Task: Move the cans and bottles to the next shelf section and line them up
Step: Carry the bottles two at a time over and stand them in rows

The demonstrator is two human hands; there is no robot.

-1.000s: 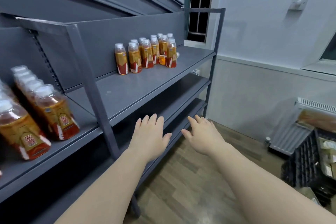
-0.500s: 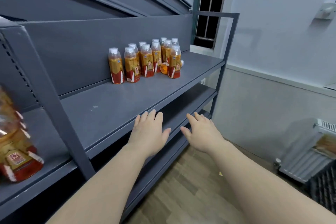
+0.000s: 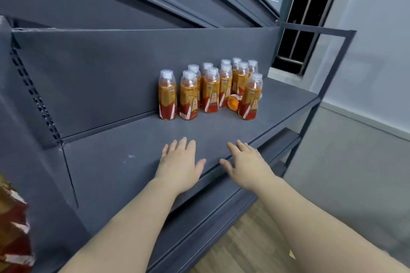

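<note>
Left of the slotted upright (image 3: 35, 99), at the frame's very edge, a blurred patch of orange and red (image 3: 13, 228) looks like more of the same drinks, so the stock seems split between two sections. Which side is the source I cannot tell. Right of the upright, well along the grey shelf (image 3: 106, 168) and close to its back panel, about a dozen bottles (image 3: 210, 93) stand bunched in ragged rows rather than in a line. One toppled bottle (image 3: 234, 102) lies on its side among them (its base faces the camera). They are clear plastic with white caps, amber drink and orange-and-red sleeves. I judge the job to be partway at best: the cluster needs straightening or carrying over, and the fallen one needs righting. Nearer the front edge, also right of the upright, the left hand (image 3: 179, 166) and right hand (image 3: 246, 166) hover flat with fingers spread, both empty; contact with the board is unclear.
</note>
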